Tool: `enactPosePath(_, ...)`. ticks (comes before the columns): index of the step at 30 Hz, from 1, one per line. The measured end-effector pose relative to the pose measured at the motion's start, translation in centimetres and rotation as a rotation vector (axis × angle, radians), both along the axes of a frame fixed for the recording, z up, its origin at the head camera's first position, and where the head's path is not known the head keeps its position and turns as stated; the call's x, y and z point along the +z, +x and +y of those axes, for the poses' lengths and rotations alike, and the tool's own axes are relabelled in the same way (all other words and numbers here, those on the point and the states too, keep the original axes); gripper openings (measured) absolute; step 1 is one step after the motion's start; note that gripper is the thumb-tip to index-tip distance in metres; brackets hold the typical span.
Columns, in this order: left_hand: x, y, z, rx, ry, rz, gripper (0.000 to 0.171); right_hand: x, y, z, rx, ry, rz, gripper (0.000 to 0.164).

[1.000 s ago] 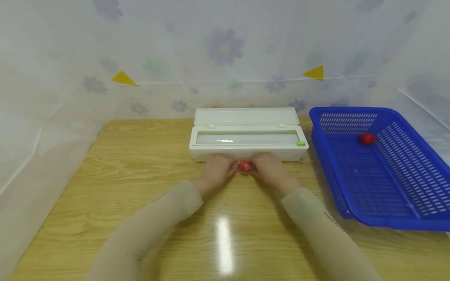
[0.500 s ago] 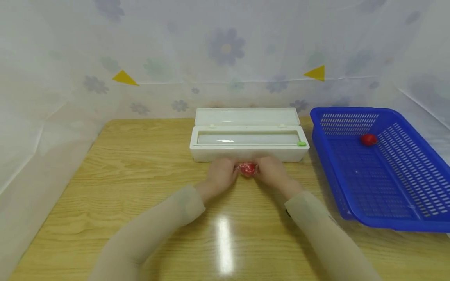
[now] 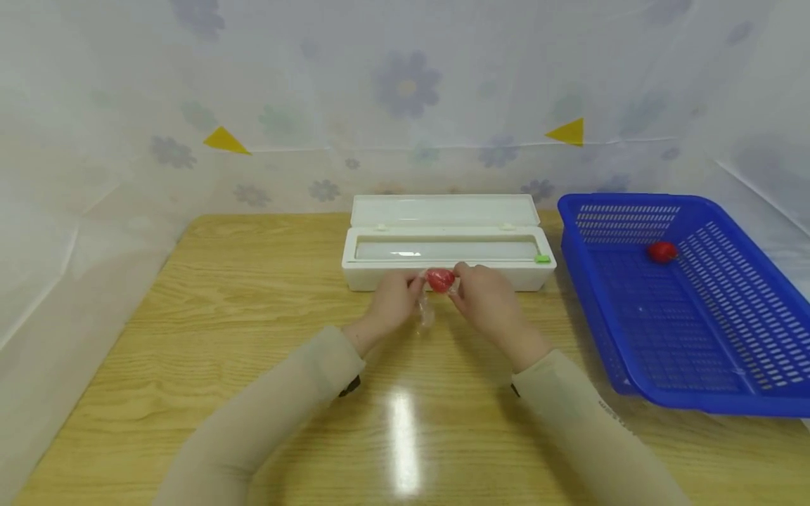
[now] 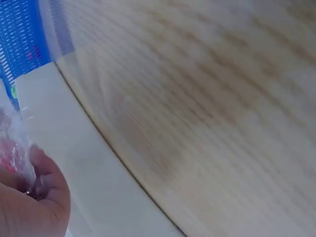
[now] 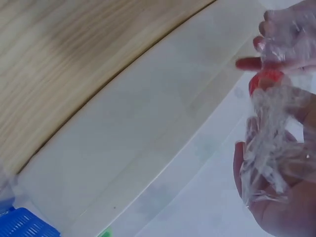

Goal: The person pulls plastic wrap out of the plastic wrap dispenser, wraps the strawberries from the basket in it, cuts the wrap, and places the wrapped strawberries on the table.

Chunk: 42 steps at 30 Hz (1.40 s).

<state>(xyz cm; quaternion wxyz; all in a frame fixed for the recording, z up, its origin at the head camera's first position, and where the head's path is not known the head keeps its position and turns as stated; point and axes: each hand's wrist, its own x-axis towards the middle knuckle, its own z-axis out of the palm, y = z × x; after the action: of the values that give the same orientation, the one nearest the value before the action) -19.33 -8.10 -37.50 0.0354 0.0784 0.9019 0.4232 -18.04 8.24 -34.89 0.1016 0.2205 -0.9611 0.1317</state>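
Here the left hand [image 3: 391, 306] is pinching a twist of clear film [image 3: 425, 314] between thumb and fingers, closed right down with a loose tail dangling, while the right hand [image 3: 492, 303] is curling its fingers around the other bunched end, the wrapped red item [image 3: 439, 280] sitting between them just in front of the white box [image 3: 524, 280]. Along the right sleeve [image 3: 563, 386] a line of dark lettering is showing, too small to read, and over to the right the blue basket [image 3: 590, 302] is holding another red item [image 3: 662, 252].
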Motion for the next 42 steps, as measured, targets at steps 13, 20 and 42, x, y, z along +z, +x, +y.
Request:
enactPosePath(13, -1.3, -0.4, 0.6, 0.173, 0.247, -0.031, 0.029, -0.2, 1.7, -2.0, 0.064, -0.051, 0.334, 0.023)
enactPosePath(20, -0.7, -0.5, 0.5, 0.167, 0.711, -0.344, 0.029, -1.0, 1.7, -2.0, 0.059, -0.070, 0.387, 0.023)
enactPosePath(42, 1.5, -0.6, -0.1, 0.191, 0.699, -0.312, 0.037, -0.2, 1.4, -0.9, -0.087, -0.252, -0.060, 0.032)
